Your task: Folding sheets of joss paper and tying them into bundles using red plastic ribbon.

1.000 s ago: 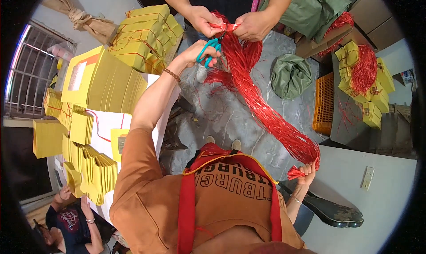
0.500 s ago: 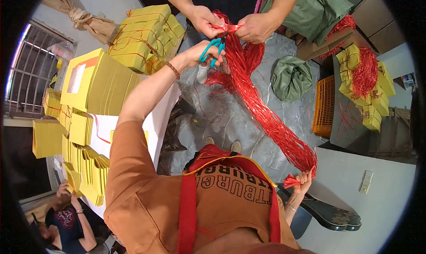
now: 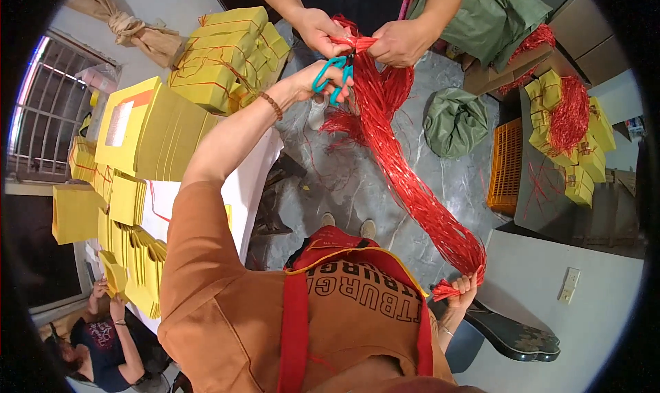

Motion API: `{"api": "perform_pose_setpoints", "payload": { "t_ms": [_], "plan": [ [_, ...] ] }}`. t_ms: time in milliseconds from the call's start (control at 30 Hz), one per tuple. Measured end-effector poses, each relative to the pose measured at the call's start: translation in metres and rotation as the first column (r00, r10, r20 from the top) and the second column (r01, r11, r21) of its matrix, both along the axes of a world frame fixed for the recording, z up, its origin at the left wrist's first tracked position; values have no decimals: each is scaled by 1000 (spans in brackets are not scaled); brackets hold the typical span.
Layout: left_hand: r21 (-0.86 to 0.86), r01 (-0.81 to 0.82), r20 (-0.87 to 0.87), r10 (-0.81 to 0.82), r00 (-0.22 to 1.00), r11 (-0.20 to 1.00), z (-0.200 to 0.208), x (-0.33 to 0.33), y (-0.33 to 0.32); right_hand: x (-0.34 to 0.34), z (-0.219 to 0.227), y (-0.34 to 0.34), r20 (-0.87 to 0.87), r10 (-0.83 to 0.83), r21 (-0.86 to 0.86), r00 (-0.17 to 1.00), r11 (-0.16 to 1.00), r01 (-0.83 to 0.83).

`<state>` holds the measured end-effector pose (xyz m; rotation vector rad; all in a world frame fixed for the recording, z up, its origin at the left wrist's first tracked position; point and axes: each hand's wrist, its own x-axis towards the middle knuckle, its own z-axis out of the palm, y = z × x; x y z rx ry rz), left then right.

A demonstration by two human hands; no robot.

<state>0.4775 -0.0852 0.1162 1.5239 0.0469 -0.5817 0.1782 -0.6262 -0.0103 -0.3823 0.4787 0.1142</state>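
My left hand (image 3: 322, 82) grips scissors (image 3: 331, 78) with teal handles. Their dark blades reach the top of a long bundle of red plastic strands (image 3: 405, 166), partly hidden among them. Down at the lower right, my right hand (image 3: 465, 290) is closed around the bundle's other end, with short tips poking out beside the fingers. The bundle hangs in a sagging slope between the two ends. A co-worker's hands (image 3: 397, 42) pinch the strands on both sides of the blades.
Yellow folded paper stacks (image 3: 137, 269) and tied yellow bundles (image 3: 220, 56) fill the left side, by a white table (image 3: 247, 194). A green sack (image 3: 455, 121) lies on the floor near an orange crate (image 3: 505, 163). Another person (image 3: 103, 338) handles yellow paper at lower left.
The scissors have shifted slightly, their handles turning a little against the strands. My right hand has moved slightly left with the bundle's end. The co-worker's hands stay at the top.
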Motion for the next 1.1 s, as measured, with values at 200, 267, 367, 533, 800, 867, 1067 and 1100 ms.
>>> {"api": "perform_pose_setpoints", "payload": {
  "t_ms": [200,267,367,533,800,867,1067,1100],
  "plan": [
    [-32,-16,101,19,995,999,-3,-6,6,-2,1,3,-63,-14,-25,998,1000,12],
    [-61,-13,98,19,995,998,-1,-11,7,-2,-3,3,-49,-9,-46,999,999,7],
    [-96,-19,99,29,995,995,1,-16,8,2,-1,6,-66,-21,-21,998,1000,19],
    [-120,122,-77,-132,988,985,-3,-24,-20,2,3,8,-66,-27,-31,997,999,25],
    [-395,60,-278,-181,943,917,-157,-130,-68,23,1,25,-62,16,-20,998,1000,-17],
    [-439,-259,-553,-32,832,860,-161,-169,-84,34,2,33,-65,61,-33,996,997,-63],
    [-363,-473,-550,225,804,803,-125,-243,-89,94,-5,69,26,274,-43,961,961,-273],
    [-399,-497,-480,286,829,771,-126,-248,-82,109,5,83,-18,287,-78,958,955,-288]
  ]
}}
